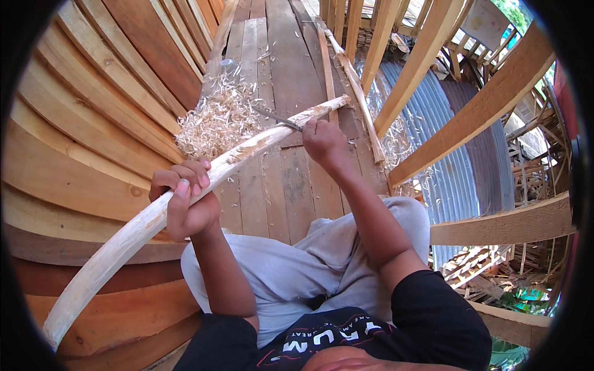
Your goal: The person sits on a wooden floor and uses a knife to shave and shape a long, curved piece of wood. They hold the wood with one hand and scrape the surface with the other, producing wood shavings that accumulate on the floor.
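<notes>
A long pale wooden pole (143,227), stripped of bark, slants across me from the lower left up to the floor ahead on the right. My left hand (187,199) is closed around it near its middle, thumb on top. Farther along, my right hand (324,142) is closed in a fist on the handle of a knife (276,117), the handle itself hidden by the fingers. Its narrow dark blade lies across the upper face of the pole and points left. Rough, browner patches show on the pole between my two hands.
Curled wood shavings (221,117) heap on the plank floor (295,185), with a small clear cup-like object (228,65) behind them. A board wall (93,117) rises at the left. Wooden railing posts (427,62) stand at the right, above corrugated metal roofing (442,154).
</notes>
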`<state>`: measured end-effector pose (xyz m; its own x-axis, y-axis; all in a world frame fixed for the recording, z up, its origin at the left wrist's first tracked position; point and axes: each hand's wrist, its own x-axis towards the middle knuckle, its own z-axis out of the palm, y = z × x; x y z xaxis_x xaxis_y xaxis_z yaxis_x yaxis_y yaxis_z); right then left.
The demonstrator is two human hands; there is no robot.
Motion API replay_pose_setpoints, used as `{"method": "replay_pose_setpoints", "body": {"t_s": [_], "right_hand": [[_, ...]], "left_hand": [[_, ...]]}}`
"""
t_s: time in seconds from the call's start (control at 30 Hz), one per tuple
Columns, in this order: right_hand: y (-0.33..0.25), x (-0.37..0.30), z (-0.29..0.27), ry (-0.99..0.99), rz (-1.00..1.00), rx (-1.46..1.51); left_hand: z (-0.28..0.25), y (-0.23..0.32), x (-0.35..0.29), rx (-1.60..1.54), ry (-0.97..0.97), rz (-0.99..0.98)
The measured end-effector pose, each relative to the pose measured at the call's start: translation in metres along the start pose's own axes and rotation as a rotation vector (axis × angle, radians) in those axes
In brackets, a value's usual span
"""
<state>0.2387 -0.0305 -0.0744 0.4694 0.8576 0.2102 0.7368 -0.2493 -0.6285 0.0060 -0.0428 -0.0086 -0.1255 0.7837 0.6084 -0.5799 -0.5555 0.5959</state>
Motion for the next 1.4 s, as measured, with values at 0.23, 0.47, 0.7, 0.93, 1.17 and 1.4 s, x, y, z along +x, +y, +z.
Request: {"method": "replay_pose_setpoints", "body": {"t_s": [0.23, 0.47, 0.7, 0.93, 1.17, 1.4], "right_hand": [[0.017, 0.000, 0.011, 0.042, -0.034, -0.009], [0.008, -0.010, 0.010, 0.004, 0.043, -0.111], [0.008, -0.003, 0.011, 0.067, 0.021, -0.123], [0.030, 0.006, 0.030, 0.151, -0.111, -0.119], [0.051, 0.021, 0.042, 0.366, -0.267, -0.135], [0.059, 0.024, 0.046, 0.592, -0.362, -0.203]], "left_hand": [[-0.004, 0.001, -0.004, -0.020, -0.034, -0.008], [0.003, -0.008, -0.006, 0.045, -0.036, 0.001], [-0.005, 0.000, -0.001, -0.035, -0.031, -0.021], [-0.008, -0.006, -0.004, -0.016, -0.001, 0.001], [0.001, -0.006, -0.004, 0.036, 0.004, 0.029], [0.001, -0.005, -0.003, 0.064, -0.064, 0.007]]}}
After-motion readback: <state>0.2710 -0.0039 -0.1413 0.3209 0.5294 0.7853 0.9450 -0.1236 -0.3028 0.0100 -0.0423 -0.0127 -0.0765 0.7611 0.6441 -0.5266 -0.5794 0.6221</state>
